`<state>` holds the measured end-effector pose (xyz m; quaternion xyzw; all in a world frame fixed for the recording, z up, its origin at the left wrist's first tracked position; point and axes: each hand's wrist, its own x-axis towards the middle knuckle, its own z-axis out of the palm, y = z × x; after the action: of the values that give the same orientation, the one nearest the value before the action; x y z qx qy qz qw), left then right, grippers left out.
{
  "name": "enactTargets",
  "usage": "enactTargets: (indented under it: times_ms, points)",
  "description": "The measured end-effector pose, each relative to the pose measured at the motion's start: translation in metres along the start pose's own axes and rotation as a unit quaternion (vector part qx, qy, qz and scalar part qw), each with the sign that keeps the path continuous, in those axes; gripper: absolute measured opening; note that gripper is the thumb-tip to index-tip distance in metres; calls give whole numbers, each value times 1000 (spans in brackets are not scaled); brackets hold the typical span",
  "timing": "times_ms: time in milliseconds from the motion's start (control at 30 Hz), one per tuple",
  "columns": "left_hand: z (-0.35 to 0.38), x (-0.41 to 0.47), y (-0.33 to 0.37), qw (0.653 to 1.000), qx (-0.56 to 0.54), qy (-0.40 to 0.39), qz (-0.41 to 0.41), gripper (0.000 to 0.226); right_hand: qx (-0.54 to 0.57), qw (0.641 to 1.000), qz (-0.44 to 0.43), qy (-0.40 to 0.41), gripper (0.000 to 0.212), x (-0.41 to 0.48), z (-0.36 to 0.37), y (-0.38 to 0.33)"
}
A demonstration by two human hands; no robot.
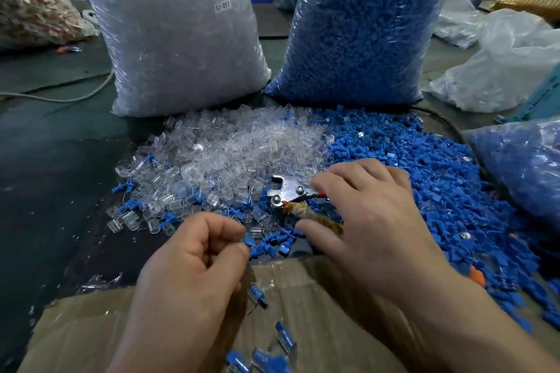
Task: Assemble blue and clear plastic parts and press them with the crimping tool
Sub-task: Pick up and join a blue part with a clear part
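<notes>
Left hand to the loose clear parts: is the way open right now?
Probably yes: the clear parts lie just ahead of the left hand, nothing between, though its fingers pinch a blue part.

- Dim, flat indoor light from overhead; no hard shadows.
- Bright glint on the metal head of the crimping tool (286,192), just ahead of the right hand's (372,221) grip.
- White sheen across the clear bag (175,33) and the blue bag (363,30), well beyond the grip.
- Soft shadow on the cardboard (318,297), just below the grip.
- Slight smear on the left hand (194,254) and its pinched blue part (248,242), beside the grip.
- Bent lines, blur and murk far from the grip, toward the corners.
</notes>
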<state>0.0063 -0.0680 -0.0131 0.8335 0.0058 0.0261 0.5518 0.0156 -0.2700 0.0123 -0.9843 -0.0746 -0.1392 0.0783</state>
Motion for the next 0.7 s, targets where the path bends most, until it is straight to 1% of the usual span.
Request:
enactTargets:
  times_ms: [33,67,100,167,200,300,333,367,400,433,500,567,600,633,667,700]
  points:
    - [1,-1,-1,1000,11,2,12,29,26,999,-25,27,46,-4,-1,-8]
    - [2,-3,0,1000,16,2,24,29,49,997,-57,36,38,-9,-1,-16]
    - [3,-5,1,999,17,1,35,30,66,993,-94,34,30,-12,0,-24]
    - [5,-7,-1,997,31,7,66,30,70,986,-152,28,23,-16,4,-34]
    - [5,-8,0,995,42,13,87,28,68,984,-161,29,22,-16,5,-36]
    - [1,-12,8,987,70,19,145,13,75,985,-151,37,23,-14,3,-34]
    - [0,-12,10,985,72,17,157,15,80,985,-146,38,23,-15,2,-34]
    - [-2,-13,12,986,54,20,154,15,86,985,-144,39,23,-15,1,-34]
    - [-3,-13,15,990,25,18,137,10,94,984,-144,38,23,-16,0,-33]
    - [-4,-12,17,995,-5,7,104,12,99,983,-152,39,23,-16,0,-33]
    - [-9,-8,20,997,-37,-59,34,34,109,978,-172,36,26,-16,-3,-35]
    - [-12,-3,18,989,-79,-123,-22,44,139,973,-182,30,28,-18,-3,-37]
    - [-13,-2,16,985,-107,-133,-29,44,174,972,-158,20,28,-19,-5,-40]
    - [-12,-3,15,983,-128,-132,-16,42,225,968,-112,-1,28,-20,-6,-42]
    - [-12,-4,12,983,-133,-129,21,38,300,951,-50,-52,28,-22,-9,-45]
    - [-13,-5,9,981,-120,-130,78,36,404,907,6,-117,26,-23,-13,-47]
